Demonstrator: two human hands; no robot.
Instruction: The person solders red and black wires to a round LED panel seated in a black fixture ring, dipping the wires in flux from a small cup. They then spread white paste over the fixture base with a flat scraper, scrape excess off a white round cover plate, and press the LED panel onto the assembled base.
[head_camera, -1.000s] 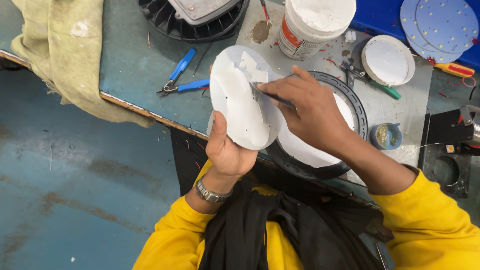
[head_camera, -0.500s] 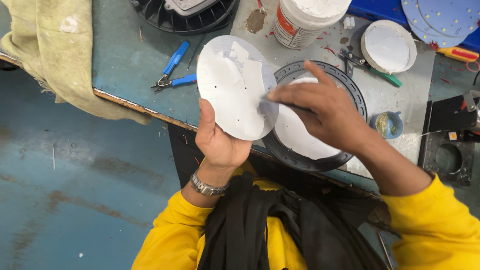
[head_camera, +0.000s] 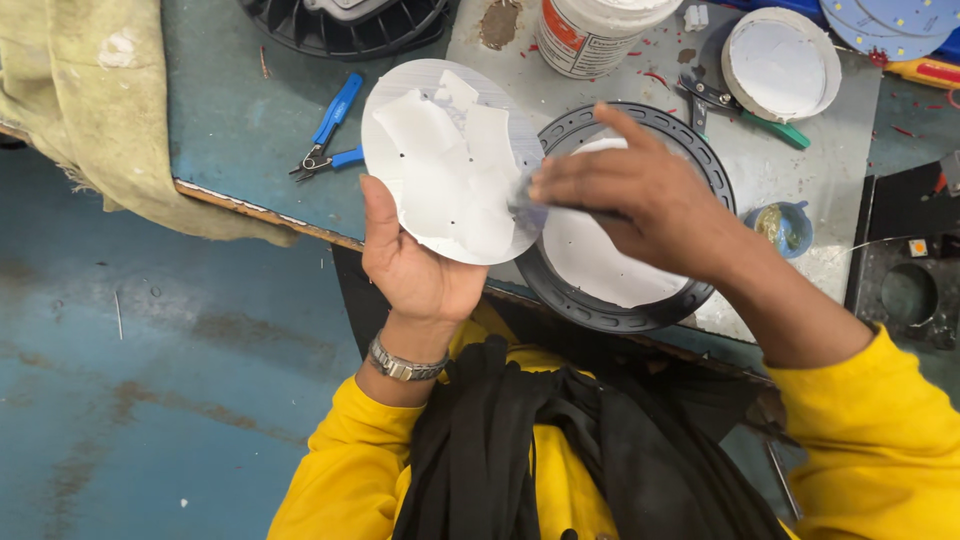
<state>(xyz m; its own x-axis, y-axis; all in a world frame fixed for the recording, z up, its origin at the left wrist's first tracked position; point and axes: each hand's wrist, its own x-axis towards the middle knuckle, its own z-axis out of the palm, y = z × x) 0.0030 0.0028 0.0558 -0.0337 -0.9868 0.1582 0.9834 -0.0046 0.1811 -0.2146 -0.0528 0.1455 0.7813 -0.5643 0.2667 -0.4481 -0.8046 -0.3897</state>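
**Paste on the disc, housing at the bench edge**

The left hand (head_camera: 420, 265) grips a round white disc (head_camera: 445, 160) from below, thumb across its lower face, tilting it up above the near edge of the workbench (head_camera: 230, 130). The right hand (head_camera: 640, 195) is closed around a thin tool, mostly hidden by the fingers, its tip touching the disc's right rim, where thick white paste lies in uneven patches.

The disc is held by one edge only; a hard push from the tool could likely twist it loose or smear paste onto the fingers. Below it, the black ring housing (head_camera: 625, 215) overhangs the bench edge slightly and might be knocked.

Further out lie blue-handled pliers (head_camera: 328, 135). A white tub (head_camera: 600, 30) with an orange and dark label band stands at the top. Its white round lid (head_camera: 780, 65) lies to the right.
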